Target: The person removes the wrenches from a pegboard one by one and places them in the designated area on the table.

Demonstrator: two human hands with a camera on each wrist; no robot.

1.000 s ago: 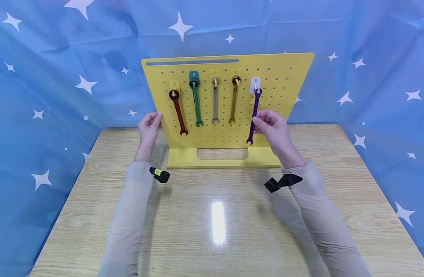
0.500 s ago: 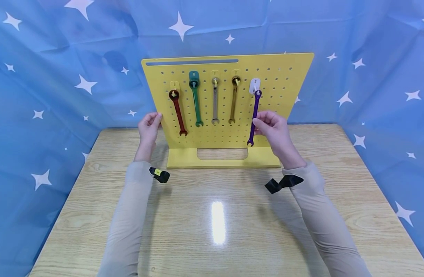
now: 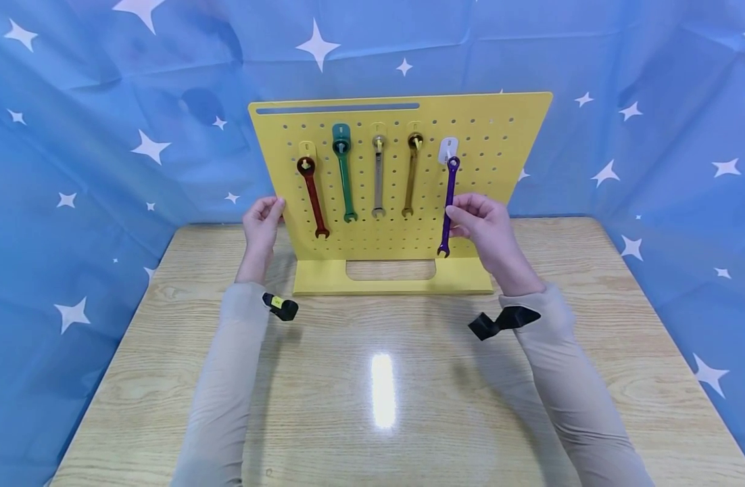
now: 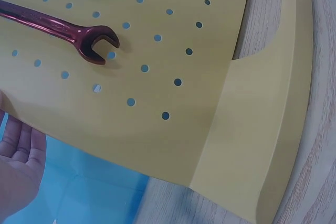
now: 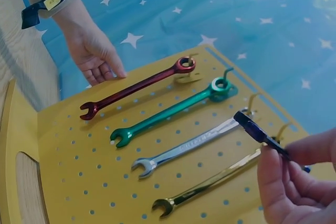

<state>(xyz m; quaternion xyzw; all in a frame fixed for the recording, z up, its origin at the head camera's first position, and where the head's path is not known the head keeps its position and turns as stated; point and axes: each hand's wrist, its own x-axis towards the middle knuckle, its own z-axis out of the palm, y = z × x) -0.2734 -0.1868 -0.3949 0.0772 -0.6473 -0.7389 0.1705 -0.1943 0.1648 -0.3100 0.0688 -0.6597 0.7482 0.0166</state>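
Note:
My right hand (image 3: 485,220) pinches a purple combination wrench (image 3: 450,193) near its middle, between thumb and fingers. The wrench hangs ring end up, and its ring overlaps the tip of a white hook (image 3: 448,149) in the head view. In the right wrist view the same purple wrench (image 5: 254,130) looks dark and foreshortened, its open end towards the camera. At the left edge of the yellow pegboard (image 3: 397,233), my left hand (image 3: 263,220) grips the board, thumb in front and fingers behind.
Left of the purple wrench, a red wrench (image 3: 314,199), a green wrench (image 3: 345,179), a silver wrench (image 3: 378,179) and a gold wrench (image 3: 412,179) hang on hooks. The pegboard stands at the back of a wooden table (image 3: 324,379), before a blue star-patterned cloth (image 3: 652,169).
My right hand has shifted slightly right, and the purple wrench's lower end has swung right and a little down. My left hand stays on the board's edge.

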